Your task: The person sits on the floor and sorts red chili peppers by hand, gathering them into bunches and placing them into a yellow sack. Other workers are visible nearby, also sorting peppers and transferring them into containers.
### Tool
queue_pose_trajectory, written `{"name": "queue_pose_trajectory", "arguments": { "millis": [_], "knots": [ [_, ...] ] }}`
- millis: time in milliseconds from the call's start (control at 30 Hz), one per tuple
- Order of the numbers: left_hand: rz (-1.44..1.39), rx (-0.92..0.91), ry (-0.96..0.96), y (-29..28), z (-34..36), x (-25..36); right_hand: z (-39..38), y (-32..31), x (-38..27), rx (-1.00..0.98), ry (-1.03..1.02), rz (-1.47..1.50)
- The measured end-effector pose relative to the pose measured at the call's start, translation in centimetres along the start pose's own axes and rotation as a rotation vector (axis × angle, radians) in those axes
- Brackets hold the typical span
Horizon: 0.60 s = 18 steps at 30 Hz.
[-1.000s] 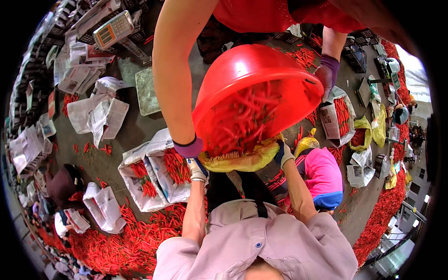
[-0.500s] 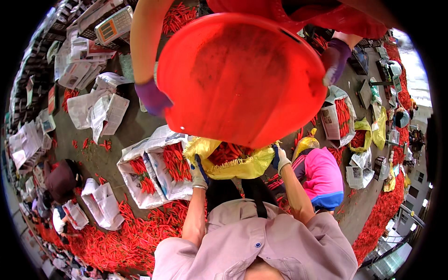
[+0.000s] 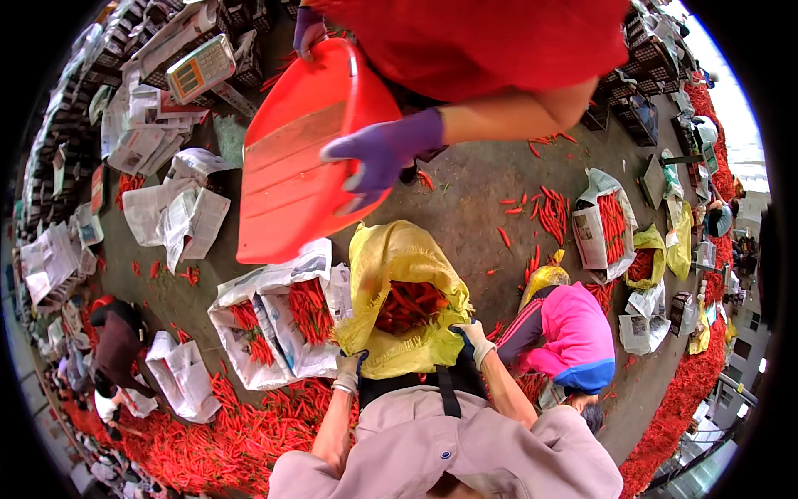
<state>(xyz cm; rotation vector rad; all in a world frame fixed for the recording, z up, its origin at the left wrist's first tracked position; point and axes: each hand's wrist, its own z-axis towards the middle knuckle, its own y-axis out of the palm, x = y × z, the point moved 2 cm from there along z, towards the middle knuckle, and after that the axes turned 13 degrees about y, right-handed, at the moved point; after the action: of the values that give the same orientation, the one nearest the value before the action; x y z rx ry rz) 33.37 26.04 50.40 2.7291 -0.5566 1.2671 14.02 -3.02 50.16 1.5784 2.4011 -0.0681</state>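
Note:
My left hand and my right hand, in pale gloves with blue palms, are closed on the rim of an upright yellow woven sack at either side of its open mouth. Red chillies lie inside it. Above and left of the sack, a person's purple-gloved hands hold a red plastic basin on its side, with a dirty, scuffed surface showing. That person's red clothing fills the top middle.
Paper-lined bags of chillies stand left of the sack, a crouching person in pink at the right. Chilli heaps cover the lower left; more bags stand right. Crates and a scale display sit farther back.
The basin, which was tipped over the sack pouring chillies, has swung up and left, away from it. The sack's mouth is now uncovered, with chillies visible inside. My hands still grip the rim.

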Motion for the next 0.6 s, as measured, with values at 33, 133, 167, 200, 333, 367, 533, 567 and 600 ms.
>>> {"name": "queue_pose_trajectory", "arguments": {
  "millis": [33,133,167,200,333,367,533,567,600],
  "knots": [
    [-0.007,-0.022,0.017,1.0,0.7,0.2,1.5,-1.3,-0.4,-0.007,-0.019,-0.012],
    [-0.184,-0.012,0.004,2.4,2.4,1.6,0.8,2.1,-4.7,-0.182,0.109,0.167],
    [-0.137,-0.041,-0.015,4.9,2.8,3.6,1.0,1.2,-6.3,-0.183,0.22,0.277],
    [-0.086,-0.072,-0.036,7.5,2.6,6.5,1.9,-0.7,-7.0,-0.288,0.256,0.376],
    [-0.063,-0.095,-0.045,9.4,2.1,8.6,2.1,-3.7,-9.5,-0.484,0.287,0.613],
    [-0.07,-0.118,-0.006,9.2,1.6,8.6,1.7,-4.5,-9.7,-0.522,0.298,0.622],
    [-0.142,-0.133,0.079,13.7,-3.0,15.6,-4.7,-7.0,-11.9,-0.622,0.209,0.629],
    [-0.187,-0.149,0.081,14.4,-3.3,16.5,-6.9,-7.1,-13.1,-0.561,0.212,0.634],
    [-0.229,-0.157,0.084,14.7,-3.8,17.3,-9.1,-6.9,-14.2,-0.548,0.289,0.639]
  ]
}}
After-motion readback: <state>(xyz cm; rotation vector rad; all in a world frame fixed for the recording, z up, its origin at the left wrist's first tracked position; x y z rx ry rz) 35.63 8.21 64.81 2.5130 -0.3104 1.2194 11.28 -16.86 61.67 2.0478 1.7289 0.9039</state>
